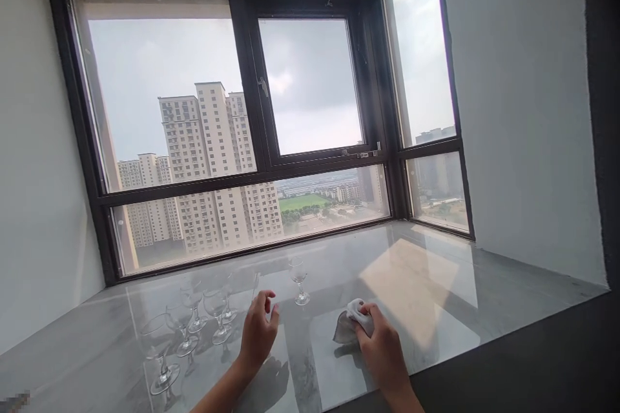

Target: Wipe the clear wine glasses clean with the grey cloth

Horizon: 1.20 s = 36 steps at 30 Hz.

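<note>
My right hand (382,348) is closed around a crumpled white cloth (349,322), held low over the glossy grey marble sill (411,284). My left hand (258,332) hovers above the sill with its fingers curled and apart, nothing in it. A small stemmed glass (299,279) stands alone just beyond and between my hands. Several more clear stemmed glasses (194,319) stand in a cluster left of my left hand, the nearest one (162,355) at the front left.
A large dark-framed bay window (252,110) rises behind the sill, with tower blocks outside. White walls close both sides. The sill's front edge (484,348) drops off at the lower right.
</note>
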Each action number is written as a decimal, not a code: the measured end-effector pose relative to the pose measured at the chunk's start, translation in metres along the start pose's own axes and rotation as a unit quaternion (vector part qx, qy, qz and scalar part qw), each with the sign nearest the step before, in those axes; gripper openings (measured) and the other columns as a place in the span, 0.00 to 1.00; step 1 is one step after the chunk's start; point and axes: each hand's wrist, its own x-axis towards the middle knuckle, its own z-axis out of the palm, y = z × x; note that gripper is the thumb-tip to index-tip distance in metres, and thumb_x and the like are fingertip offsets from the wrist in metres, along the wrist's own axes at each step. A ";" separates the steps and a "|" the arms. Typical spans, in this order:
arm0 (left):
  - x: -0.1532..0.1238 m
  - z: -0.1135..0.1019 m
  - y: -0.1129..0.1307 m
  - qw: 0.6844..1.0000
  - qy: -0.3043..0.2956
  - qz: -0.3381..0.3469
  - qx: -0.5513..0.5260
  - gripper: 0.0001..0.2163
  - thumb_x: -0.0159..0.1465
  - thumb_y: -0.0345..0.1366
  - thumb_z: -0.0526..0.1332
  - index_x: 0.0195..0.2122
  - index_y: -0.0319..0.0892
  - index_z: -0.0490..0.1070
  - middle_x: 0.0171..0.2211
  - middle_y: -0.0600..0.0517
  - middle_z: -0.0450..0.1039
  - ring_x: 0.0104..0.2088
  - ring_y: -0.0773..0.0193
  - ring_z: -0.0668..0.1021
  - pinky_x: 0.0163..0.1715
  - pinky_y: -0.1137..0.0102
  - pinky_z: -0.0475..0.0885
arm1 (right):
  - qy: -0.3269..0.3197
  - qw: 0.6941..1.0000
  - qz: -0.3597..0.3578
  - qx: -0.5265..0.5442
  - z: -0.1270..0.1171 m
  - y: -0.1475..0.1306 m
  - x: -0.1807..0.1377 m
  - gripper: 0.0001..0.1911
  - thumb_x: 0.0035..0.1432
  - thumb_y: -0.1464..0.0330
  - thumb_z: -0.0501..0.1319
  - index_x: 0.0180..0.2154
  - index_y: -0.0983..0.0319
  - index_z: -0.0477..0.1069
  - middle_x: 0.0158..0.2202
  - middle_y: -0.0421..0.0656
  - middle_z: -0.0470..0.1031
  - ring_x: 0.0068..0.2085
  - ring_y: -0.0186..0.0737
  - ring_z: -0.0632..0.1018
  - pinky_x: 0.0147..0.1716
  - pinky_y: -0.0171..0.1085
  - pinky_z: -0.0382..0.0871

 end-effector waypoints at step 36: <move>-0.008 0.070 0.078 0.975 -0.182 0.125 0.028 0.23 0.69 0.38 0.52 0.64 0.42 0.68 0.34 0.46 0.82 0.32 0.55 0.82 0.33 0.67 0.73 | 0.059 0.996 0.045 0.057 0.001 -0.005 0.003 0.07 0.56 0.60 0.60 0.35 0.55 0.70 0.34 0.42 0.81 0.36 0.46 0.82 0.36 0.38 0.74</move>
